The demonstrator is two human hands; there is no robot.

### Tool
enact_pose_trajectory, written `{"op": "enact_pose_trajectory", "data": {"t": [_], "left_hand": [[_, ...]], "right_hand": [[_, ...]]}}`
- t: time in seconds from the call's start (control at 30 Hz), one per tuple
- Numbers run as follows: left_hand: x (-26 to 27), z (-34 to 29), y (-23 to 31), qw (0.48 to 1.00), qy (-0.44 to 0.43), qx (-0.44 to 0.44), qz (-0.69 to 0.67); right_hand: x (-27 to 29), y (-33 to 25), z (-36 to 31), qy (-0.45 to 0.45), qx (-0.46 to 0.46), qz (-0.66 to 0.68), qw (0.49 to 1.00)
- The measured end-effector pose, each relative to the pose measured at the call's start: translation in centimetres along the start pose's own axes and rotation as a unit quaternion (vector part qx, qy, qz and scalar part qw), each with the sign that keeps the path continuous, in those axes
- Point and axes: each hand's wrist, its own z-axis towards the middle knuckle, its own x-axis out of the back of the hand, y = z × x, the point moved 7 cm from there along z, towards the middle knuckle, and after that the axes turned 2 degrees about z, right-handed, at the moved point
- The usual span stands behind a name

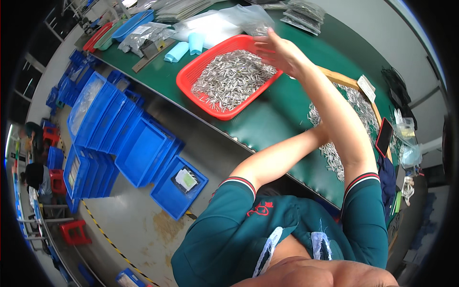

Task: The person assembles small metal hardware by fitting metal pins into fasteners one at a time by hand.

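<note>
My right hand (279, 51) is over the right rim of a red plastic basket (184, 81), fingers stretched out and apart, with nothing visible in them. Inside the basket lies a heap of small, thin silvery metal pins (234, 76). My left arm reaches to the right and passes beneath my right forearm. Of my left hand (323, 134), only the wrist side shows, beside a spread of similar loose pins (333, 160) on the green table (267, 126); its fingers are hidden behind the right forearm.
A wooden strip (337, 76) borders the loose pins, with a phone (384, 137) near it. Clear plastic bags (210, 26), light blue rolls (196, 43) and a blue tray (138, 24) sit at the far side. Stacked blue crates (143, 153) stand on the floor at left.
</note>
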Motion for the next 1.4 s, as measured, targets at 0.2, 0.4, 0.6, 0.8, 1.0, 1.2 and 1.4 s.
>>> {"op": "enact_pose_trajectory", "data": {"t": [0.2,0.4,0.6,0.8,1.0,1.2,1.4], "left_hand": [[2.4,1.8,3.0,0.905,-0.11,0.238,0.336],[2.5,1.6,4.0,0.943,-0.015,0.037,0.331],[2.6,1.3,4.3,0.946,-0.015,0.063,0.317],[3.3,1.1,4.2,0.935,0.004,0.055,0.35],[3.0,1.5,4.5,0.937,0.004,0.035,0.348],[3.0,1.7,4.8,0.937,0.004,0.031,0.348],[2.9,1.4,4.7,0.942,-0.006,0.052,0.332]], "right_hand": [[16.0,0.3,-8.7,0.3,0.189,-0.198,0.914],[31.9,5.1,-28.1,0.618,0.031,-0.487,0.616],[34.5,8.2,-36.1,0.649,-0.189,-0.438,0.593],[35.8,9.4,-33.9,0.585,-0.297,-0.437,0.615],[36.6,9.5,-33.7,0.601,-0.308,-0.424,0.604],[36.4,9.1,-33.8,0.617,-0.299,-0.421,0.594],[36.9,8.9,-33.6,0.59,-0.308,-0.432,0.609]]}}
